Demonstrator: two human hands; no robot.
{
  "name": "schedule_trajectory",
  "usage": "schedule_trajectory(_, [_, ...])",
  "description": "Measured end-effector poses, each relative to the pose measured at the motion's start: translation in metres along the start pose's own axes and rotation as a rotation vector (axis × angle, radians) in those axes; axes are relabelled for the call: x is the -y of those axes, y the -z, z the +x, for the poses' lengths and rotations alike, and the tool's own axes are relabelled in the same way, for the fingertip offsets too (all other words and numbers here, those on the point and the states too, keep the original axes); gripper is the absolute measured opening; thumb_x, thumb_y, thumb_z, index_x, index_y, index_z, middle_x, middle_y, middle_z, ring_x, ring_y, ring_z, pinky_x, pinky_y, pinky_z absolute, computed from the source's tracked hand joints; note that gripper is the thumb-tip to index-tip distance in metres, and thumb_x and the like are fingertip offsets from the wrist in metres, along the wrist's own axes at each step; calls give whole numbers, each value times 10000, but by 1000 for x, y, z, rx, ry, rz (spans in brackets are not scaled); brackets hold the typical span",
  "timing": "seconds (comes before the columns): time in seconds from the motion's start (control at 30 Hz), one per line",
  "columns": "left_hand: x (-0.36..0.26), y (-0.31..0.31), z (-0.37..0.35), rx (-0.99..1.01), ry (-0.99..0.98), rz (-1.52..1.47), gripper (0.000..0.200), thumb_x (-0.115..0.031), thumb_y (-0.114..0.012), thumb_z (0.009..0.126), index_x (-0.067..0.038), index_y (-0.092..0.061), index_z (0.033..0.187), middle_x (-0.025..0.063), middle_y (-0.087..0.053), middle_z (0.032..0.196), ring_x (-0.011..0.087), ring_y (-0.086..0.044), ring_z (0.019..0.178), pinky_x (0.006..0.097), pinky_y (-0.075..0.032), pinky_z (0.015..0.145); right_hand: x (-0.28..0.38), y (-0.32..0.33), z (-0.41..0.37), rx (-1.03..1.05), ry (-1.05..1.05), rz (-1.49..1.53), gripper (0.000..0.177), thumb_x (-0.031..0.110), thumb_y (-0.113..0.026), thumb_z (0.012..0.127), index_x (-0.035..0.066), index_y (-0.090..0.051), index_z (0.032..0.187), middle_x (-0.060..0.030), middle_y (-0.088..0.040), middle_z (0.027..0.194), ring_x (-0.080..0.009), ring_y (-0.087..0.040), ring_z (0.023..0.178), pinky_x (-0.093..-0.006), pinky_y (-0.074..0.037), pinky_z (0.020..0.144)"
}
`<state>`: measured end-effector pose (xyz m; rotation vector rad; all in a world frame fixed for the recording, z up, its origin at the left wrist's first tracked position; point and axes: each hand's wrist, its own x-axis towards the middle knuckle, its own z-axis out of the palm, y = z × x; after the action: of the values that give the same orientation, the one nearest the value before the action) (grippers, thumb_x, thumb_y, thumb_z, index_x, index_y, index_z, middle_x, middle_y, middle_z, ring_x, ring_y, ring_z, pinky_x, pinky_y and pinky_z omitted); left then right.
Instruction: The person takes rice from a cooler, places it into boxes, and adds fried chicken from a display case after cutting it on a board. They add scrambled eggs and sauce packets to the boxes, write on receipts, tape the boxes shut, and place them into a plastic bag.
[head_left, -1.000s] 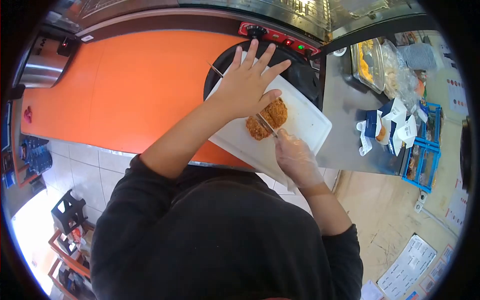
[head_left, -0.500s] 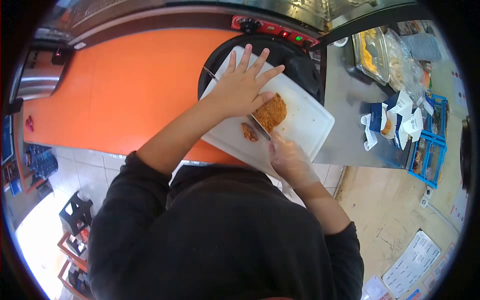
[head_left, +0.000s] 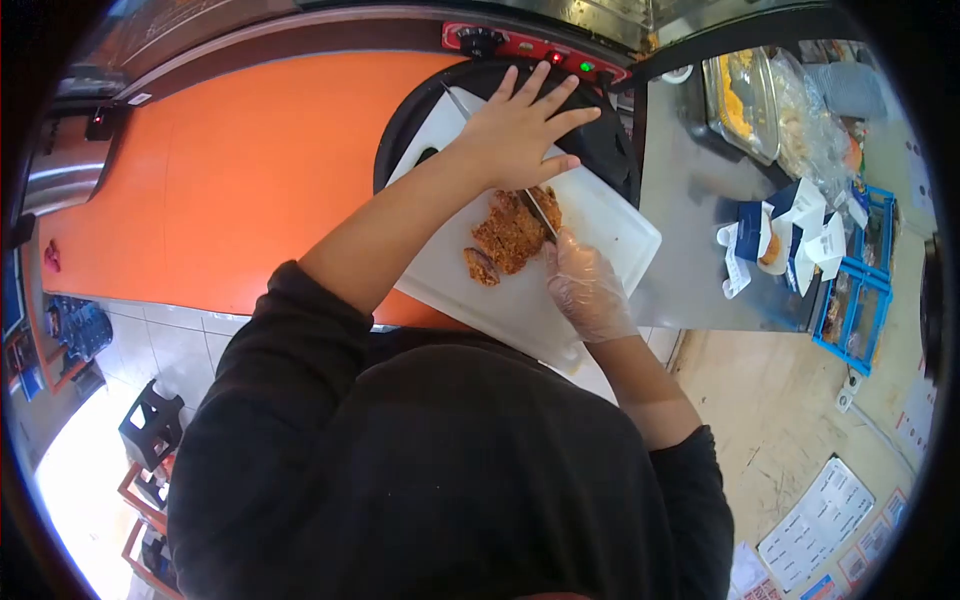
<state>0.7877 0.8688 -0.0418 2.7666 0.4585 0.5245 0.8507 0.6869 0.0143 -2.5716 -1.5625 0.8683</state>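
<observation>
Right hand [head_left: 588, 288], gloved, had its grip clenched on the knife [head_left: 540, 212] handle, at 4 o'clock of the cutlet [head_left: 508, 238]. Left hand [head_left: 520, 128], grip released, lay flat with fingers spread over the blade at 12 o'clock. The cutlet rested on the board [head_left: 610, 235]; a cut piece [head_left: 481, 268] lay at its 7 o'clock. The orange counter [head_left: 250, 170] extended toward 9 o'clock.

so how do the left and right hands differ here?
The left hand is bare; the right hand wears a clear glove. The left lies flat, fingers spread, over the far part of the knife; the right is closed in a grip at its handle end. Shared: both bear on the one knife, over the breaded cutlet on the white cutting board.
</observation>
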Motion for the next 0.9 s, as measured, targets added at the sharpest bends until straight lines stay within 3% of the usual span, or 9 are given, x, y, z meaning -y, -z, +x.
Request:
schedule_trajectory(0.1, [-12,20,11,-7,33,34,576,-467,-458,866,-254,-304,1379,174,-231,1449,462,-147,1325,601,-132,1047,-5,18,-1,-52,62,38,195,228,-479,889,47,-490,960,-238,-590,777,-428,-576,766,-511,-455,671])
schedule_trajectory(0.23, [-19,57,35,-247,-27,-100,563,-455,-458,871,-249,-313,1375,196,-226,1444,487,-149,1312,604,-132,1043,-3,50,-9,-98,57,-30,166,206,-489,877,46,-480,919,-229,-586,760,-423,-575,768,-513,-454,658])
schedule_trajectory(0.37, [-1,19,36,-158,43,-67,560,-438,-456,875,-230,-310,1374,199,-204,1452,481,-121,1321,578,-113,1061,-14,40,3,-134,116,-51,147,192,-485,877,46,-467,885,-216,-586,762,-415,-578,758,-509,-455,645])
schedule_trajectory(0.57, [5,2,23,-41,119,-67,583,-437,-462,872,-231,-282,1387,192,-193,1457,454,-96,1337,550,-93,1080,-10,42,10,49,40,-30,142,193,-477,878,55,-484,912,-222,-593,808,-419,-572,810,-506,-448,694])
schedule_trajectory(0.83, [7,1,26,73,52,23,582,-439,-463,869,-244,-286,1387,179,-166,1469,452,-113,1335,563,-96,1076,-10,12,18,12,-25,52,166,206,-464,886,53,-491,942,-233,-593,795,-419,-577,802,-507,-449,689])
schedule_trajectory(0.9, [5,-1,23,-9,57,29,583,-421,-485,861,-240,-298,1383,181,-138,1475,462,-101,1333,578,-89,1068,-17,9,15,-42,66,67,166,205,-462,887,52,-490,945,-236,-590,782,-418,-578,783,-506,-451,680])
